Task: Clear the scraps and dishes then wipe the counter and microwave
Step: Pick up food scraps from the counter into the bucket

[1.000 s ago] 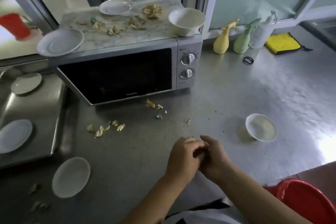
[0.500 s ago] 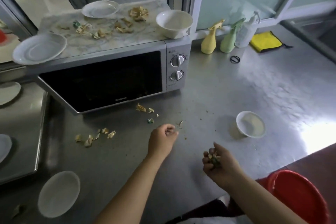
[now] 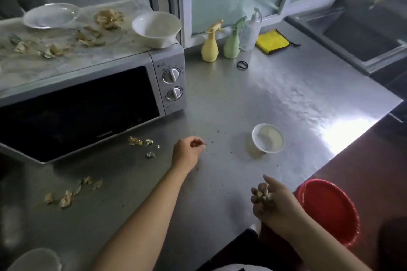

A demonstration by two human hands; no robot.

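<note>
**Scraps in hand at a littered steel counter**

Steel counter (image 3: pixel 253 99) fills the middle of the frame, with frosted window panes along the top. At lower right, the right hand (image 3: pixel 272 204) is cupped palm-up, its fingers curled round a small clump of yellow-green scraps (image 3: pixel 264 196), just left of a red bucket (image 3: pixel 328 209) that sits below the counter edge. The left hand (image 3: pixel 187 152), near the centre, has its fingers curled in, fingertips pinched together just above the counter among fine crumbs; whether it holds anything I cannot tell.

To its left, a few loose scraps (image 3: pixel 141 142) lie beside the microwave's front, and a second scatter (image 3: pixel 70 193) lies at lower left. A small white bowl (image 3: pixel 267 137) stands on the counter right of the left hand.

Occupying the left side is the microwave (image 3: pixel 88 103), its top strewn with more peelings (image 3: pixel 88 35), a white plate (image 3: pixel 51 15) and a larger white bowl (image 3: pixel 156 28). Another white dish (image 3: pixel 33 259) shows in the lower left corner.

Along the window stand a yellow spray bottle (image 3: pixel 210 46), a green spray bottle (image 3: pixel 233 44) and a white bottle (image 3: pixel 250 33), with a folded yellow cloth (image 3: pixel 273 40) beside them and a black ring (image 3: pixel 242 65) in front.
</note>
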